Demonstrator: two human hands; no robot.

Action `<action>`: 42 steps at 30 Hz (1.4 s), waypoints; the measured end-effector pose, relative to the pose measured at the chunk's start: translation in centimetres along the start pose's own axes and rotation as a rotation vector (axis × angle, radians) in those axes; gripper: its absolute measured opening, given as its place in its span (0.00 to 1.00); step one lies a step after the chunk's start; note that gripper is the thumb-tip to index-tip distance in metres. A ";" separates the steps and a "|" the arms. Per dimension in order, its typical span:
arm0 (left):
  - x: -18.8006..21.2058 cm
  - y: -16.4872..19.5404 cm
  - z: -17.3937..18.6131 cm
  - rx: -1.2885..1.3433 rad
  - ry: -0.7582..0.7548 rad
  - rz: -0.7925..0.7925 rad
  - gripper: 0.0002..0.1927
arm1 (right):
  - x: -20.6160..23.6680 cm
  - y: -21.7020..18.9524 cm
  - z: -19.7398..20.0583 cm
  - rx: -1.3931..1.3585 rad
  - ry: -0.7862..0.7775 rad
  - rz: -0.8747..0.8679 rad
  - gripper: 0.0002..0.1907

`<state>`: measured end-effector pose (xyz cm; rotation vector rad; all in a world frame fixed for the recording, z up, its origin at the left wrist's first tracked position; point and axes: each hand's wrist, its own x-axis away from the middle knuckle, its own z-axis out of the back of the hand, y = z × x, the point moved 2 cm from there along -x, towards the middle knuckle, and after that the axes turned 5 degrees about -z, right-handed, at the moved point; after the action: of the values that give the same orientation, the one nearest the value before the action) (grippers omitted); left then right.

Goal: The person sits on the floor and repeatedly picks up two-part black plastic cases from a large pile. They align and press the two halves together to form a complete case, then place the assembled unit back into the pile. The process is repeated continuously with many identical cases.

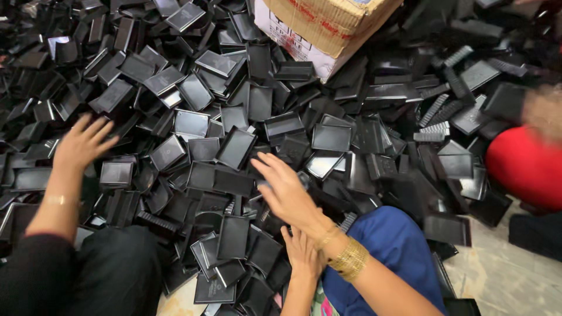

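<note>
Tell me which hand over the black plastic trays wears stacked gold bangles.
The right hand, reaching from lower right; the left hand is bare, the co-worker's hand has one thin bracelet.

A heap of trays (234,146) covers the floor (509,275); a cardboard box (325,26) sits on it at the far side, ridged pieces (436,117) lie right of centre.

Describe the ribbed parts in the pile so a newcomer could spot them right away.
Start at the cardboard box at the top of the black pile. Go down and right toward the red cloth at the edge. The ribbed strips lie stacked there: narrow, with raised ridges, while the trays around them are flat and smooth.
</note>
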<state>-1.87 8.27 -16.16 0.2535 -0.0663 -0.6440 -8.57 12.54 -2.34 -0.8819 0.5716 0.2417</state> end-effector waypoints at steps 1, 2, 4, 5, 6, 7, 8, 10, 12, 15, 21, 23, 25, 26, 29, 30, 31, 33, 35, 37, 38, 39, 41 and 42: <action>0.1 0.2 0.7 0.040 0.028 0.023 0.43 | 0.8 0.5 0.8 -0.042 0.038 -0.046 0.26; 0.2 0.4 1.8 0.067 0.104 0.030 0.42 | 1.7 1.0 1.8 -0.084 0.074 -0.095 0.23; -0.2 -0.1 4.4 0.120 0.263 0.045 0.40 | 3.5 2.0 5.1 0.087 0.242 -0.149 0.19; -0.5 -0.8 6.0 0.078 0.378 0.081 0.37 | 4.3 2.5 7.1 0.237 0.286 -0.170 0.17; -0.9 -1.7 7.6 0.032 0.492 0.117 0.34 | 5.2 2.9 9.2 0.386 0.329 -0.190 0.16; -1.0 -2.5 9.0 -0.014 0.605 0.156 0.32 | 6.2 3.4 11.2 0.502 0.257 -0.312 0.15; -0.8 -2.8 9.9 -0.004 0.599 0.054 0.32 | 7.3 3.8 12.8 0.616 0.182 -0.427 0.15; 0.0 -3.1 11.0 0.001 0.596 -0.148 0.32 | 9.4 4.8 14.7 0.844 -0.162 -0.751 0.29; 1.3 -1.5 9.5 -0.094 0.280 -0.316 0.26 | 10.2 5.6 13.7 1.000 -0.344 -0.783 0.39; 3.4 0.3 6.0 -0.233 0.079 -0.420 0.53 | 10.3 6.9 9.7 1.030 -0.488 -0.760 0.54; 1.3 -1.6 1.8 -0.150 0.190 -0.250 0.61 | 9.6 9.9 5.0 0.740 -0.565 -0.902 0.78; 0.6 -2.3 1.1 -0.128 0.163 -0.229 0.57 | 9.7 10.2 4.9 0.670 -0.536 -0.913 0.77; 0.5 -2.9 1.0 -0.202 0.323 -0.220 0.44 | 9.9 10.2 4.7 0.606 -0.500 -0.892 0.74; 0.5 -3.1 1.0 -0.240 0.403 -0.216 0.38 | 10.0 10.0 4.5 0.547 -0.479 -0.870 0.73; 0.4 -3.4 1.1 -0.309 0.498 -0.164 0.23 | 10.0 9.3 3.5 0.351 -0.401 -0.884 0.68; 0.3 -3.5 1.2 -0.272 0.511 -0.165 0.22 | 9.9 9.1 3.1 0.276 -0.362 -0.935 0.65; 0.2 -3.6 1.5 -0.234 0.523 -0.167 0.21 | 9.9 8.7 2.5 0.200 -0.324 -0.986 0.62; -0.3 -3.9 2.4 -0.219 0.511 -0.122 0.16 | 9.0 7.4 1.4 0.216 -0.182 -0.704 0.62; -1.3 -5.0 4.0 -0.261 0.466 -0.033 0.10 | 7.9 5.8 0.3 0.204 -0.021 -0.455 0.57; -2.3 -6.9 6.4 -0.341 0.650 0.050 0.14 | 6.0 4.3 -1.3 0.191 0.066 -0.310 0.48; -3.0 -8.2 7.5 -0.326 0.645 0.116 0.16 | 4.8 3.6 -2.2 0.191 0.068 -0.268 0.44; -3.4 -9.5 8.5 -0.313 0.642 0.181 0.17 | 3.5 2.8 -3.2 0.062 0.064 -0.267 0.40; -3.8 -12.0 10.0 -0.323 0.619 0.290 0.18 | 1.5 1.2 -5.0 -0.060 0.044 -0.187 0.37; -3.9 -13.0 10.5 -0.331 0.609 0.347 0.18 | 0.7 0.3 -5.8 -0.052 0.027 -0.109 0.38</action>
<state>-14.03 -1.63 -9.20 0.1046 0.5665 -0.2058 -10.26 8.19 -5.78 -0.9653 0.5425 0.1464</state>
